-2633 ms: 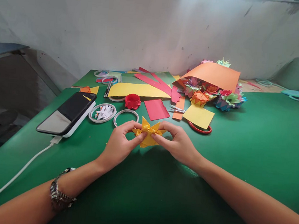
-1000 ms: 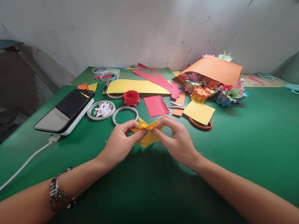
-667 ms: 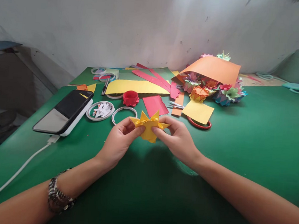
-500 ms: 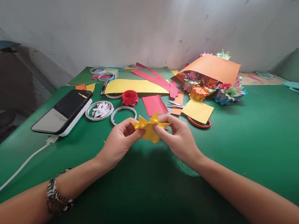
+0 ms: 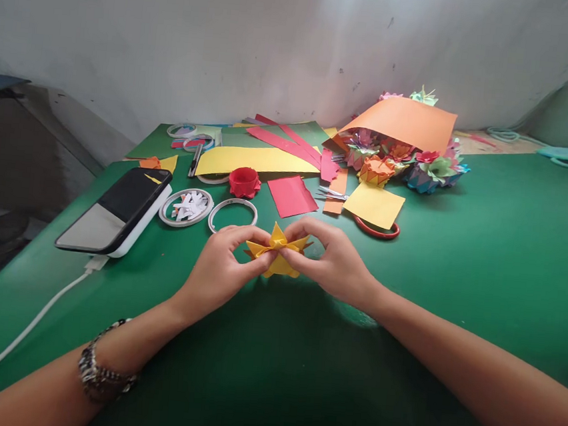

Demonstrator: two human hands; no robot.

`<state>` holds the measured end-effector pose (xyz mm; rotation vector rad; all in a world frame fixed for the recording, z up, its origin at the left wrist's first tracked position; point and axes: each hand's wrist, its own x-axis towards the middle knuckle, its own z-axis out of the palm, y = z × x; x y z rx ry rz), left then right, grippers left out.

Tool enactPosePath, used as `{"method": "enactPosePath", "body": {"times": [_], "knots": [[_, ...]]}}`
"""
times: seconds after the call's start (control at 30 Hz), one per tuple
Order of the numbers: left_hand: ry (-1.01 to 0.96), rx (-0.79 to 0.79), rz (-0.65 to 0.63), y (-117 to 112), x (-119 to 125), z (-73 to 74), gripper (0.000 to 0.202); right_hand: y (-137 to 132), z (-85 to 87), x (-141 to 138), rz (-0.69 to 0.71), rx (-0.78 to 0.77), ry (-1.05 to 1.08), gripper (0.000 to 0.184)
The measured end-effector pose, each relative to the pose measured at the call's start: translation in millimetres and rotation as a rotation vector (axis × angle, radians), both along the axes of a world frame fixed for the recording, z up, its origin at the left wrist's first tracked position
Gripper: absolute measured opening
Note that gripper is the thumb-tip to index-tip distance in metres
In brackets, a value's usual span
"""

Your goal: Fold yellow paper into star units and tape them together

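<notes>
A folded yellow paper piece with pointed tips sits between both hands just above the green table. My left hand pinches its left side with thumb and fingers closed. My right hand pinches its right side the same way. The two thumbs nearly meet over the middle of the paper. A beaded bracelet is on my left wrist.
A phone on a white charger block with a white cable lies at left. Tape rings, a red paper cup shape, coloured paper sheets, scissors, a yellow square and paper flowers under an orange sheet lie beyond the hands.
The yellow piece was lifted and tilted upright a moment ago; now it is lowered and flatter, with both hands pinched closer together over its middle.
</notes>
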<state>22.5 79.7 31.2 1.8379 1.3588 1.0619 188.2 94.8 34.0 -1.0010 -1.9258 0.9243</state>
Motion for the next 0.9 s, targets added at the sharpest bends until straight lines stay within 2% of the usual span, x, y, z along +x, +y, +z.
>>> {"method": "enactPosePath", "body": {"times": [0.1, 0.23, 0.37, 0.7, 0.83, 0.9], "knots": [[-0.195, -0.078, 0.022, 1.5, 0.6, -0.2, 0.011, 3.1, -0.9, 1.0, -0.010, -0.058, 0.077, 0.022], [-0.369, -0.117, 0.044, 2.9, 2.4, -1.9, 0.016, 5.5, 2.0, 0.6, -0.048, -0.056, 0.053, 0.005], [-0.363, -0.151, -0.021, 1.5, 5.8, -3.1, 0.017, 4.3, 4.6, 0.1, -0.102, 0.037, 0.057, 0.004], [-0.100, -0.052, -0.005, -2.7, 7.8, 0.0, 0.012, -0.2, 2.1, -3.2, -0.076, 0.104, -0.087, 0.009], [-0.205, -0.114, 0.048, -2.0, 6.1, -1.9, 0.017, -1.5, 1.7, -2.8, -0.077, 0.110, -0.074, 0.003], [-0.317, -0.186, 0.066, -0.9, 5.4, -2.8, 0.020, -2.2, 0.9, -2.6, -0.076, 0.086, -0.060, 0.016]]}}
